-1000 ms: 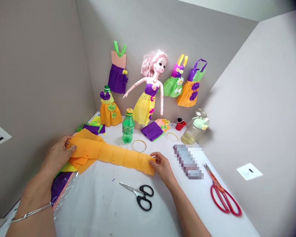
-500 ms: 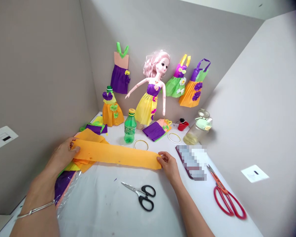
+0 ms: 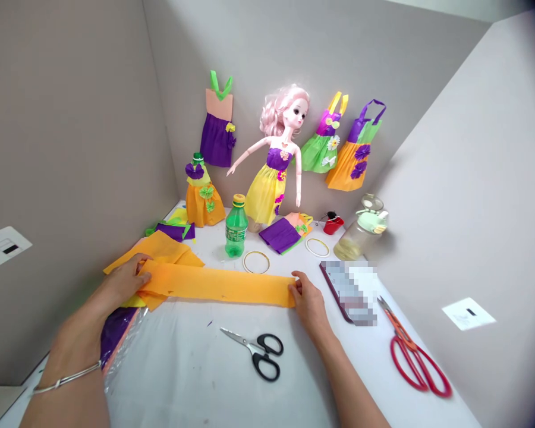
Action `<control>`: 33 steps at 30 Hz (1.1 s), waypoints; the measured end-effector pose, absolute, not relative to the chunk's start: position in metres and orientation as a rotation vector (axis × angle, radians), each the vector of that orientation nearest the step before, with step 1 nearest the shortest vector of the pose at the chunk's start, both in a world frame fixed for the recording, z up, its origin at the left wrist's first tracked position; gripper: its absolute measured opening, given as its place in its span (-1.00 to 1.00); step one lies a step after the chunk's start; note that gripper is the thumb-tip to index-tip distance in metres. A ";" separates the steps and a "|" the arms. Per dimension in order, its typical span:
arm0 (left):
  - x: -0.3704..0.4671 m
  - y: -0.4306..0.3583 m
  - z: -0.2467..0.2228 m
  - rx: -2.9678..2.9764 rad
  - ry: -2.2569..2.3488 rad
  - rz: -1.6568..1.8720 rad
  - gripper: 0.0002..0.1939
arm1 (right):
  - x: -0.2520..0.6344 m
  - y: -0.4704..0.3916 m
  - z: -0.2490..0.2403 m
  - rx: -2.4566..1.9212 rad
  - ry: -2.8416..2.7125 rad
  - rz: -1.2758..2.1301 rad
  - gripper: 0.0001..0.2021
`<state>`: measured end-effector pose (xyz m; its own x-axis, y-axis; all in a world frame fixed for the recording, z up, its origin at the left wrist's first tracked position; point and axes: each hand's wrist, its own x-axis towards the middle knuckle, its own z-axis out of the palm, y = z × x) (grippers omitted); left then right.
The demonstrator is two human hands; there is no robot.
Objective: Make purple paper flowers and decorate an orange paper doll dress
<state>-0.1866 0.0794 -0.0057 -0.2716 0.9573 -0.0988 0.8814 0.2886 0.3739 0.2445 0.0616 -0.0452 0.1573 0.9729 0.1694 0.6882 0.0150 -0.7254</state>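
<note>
A long orange fabric strip (image 3: 218, 285) is stretched level between my two hands, above the white table. My left hand (image 3: 125, 278) pinches its left end, beside a heap of orange fabric (image 3: 169, 248). At the other end, my right hand (image 3: 308, 300) grips the strip between thumb and fingers. Black-handled scissors (image 3: 254, 352) lie on the table in front of the strip, blades toward the left. Behind the strip are a gold-coloured ring (image 3: 256, 262) and a green bottle (image 3: 236, 229) with a yellow cap.
A doll (image 3: 267, 184) in a yellow skirt stands at the back, with small dresses (image 3: 218, 131) on the wall. To the right are a phone (image 3: 345, 297), red-handled scissors (image 3: 414, 356), a jar (image 3: 356, 238) and a red bucket (image 3: 333, 224). Plastic-wrapped purple fabric (image 3: 116, 333) lies left.
My left hand has shifted slightly right, bringing the strip's left end lower and closer to my right hand. More of the orange heap shows behind it. The view has shifted a little.
</note>
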 end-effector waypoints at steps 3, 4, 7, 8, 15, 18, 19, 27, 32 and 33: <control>-0.186 0.077 -0.004 1.688 2.228 0.317 -0.59 | 0.247 0.062 -0.046 -1.747 -1.607 0.532 -0.62; -0.185 0.077 -0.002 1.693 2.223 0.317 -0.61 | 0.247 0.062 -0.046 -1.751 -1.606 0.539 -0.63; -0.178 0.074 0.009 1.729 2.262 0.384 -0.65 | 0.248 0.063 -0.047 -1.763 -1.598 0.544 -0.64; -0.171 0.074 0.013 1.751 2.293 0.435 -0.65 | 0.248 0.063 -0.048 -1.766 -1.598 0.543 -0.64; -0.067 0.060 -0.003 2.158 1.763 0.774 -0.61 | 0.248 0.064 -0.045 -1.804 -1.623 0.518 -0.65; -0.027 0.052 -0.028 2.374 1.326 0.561 -0.49 | 0.245 0.062 -0.042 -1.828 -1.664 0.489 -0.65; -0.019 0.051 -0.034 2.415 1.264 0.515 -0.46 | 0.243 0.061 -0.041 -1.838 -1.679 0.471 -0.63; -0.011 0.054 -0.059 2.497 1.351 0.284 -0.29 | 0.238 0.057 -0.047 -1.846 -1.759 0.407 -0.57; -0.012 0.053 -0.062 2.509 1.369 0.330 -0.29 | 0.246 0.060 -0.046 -1.824 -1.693 0.455 -0.56; -0.013 0.052 -0.061 2.503 1.372 0.343 -0.29 | 0.248 0.060 -0.045 -1.818 -1.673 0.471 -0.56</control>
<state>-0.0127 0.0523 -0.0612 0.5246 0.8477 0.0786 0.7849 -0.5173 0.3411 0.2476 0.0599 -0.0452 0.1356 0.9801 0.1450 0.7605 -0.0092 -0.6492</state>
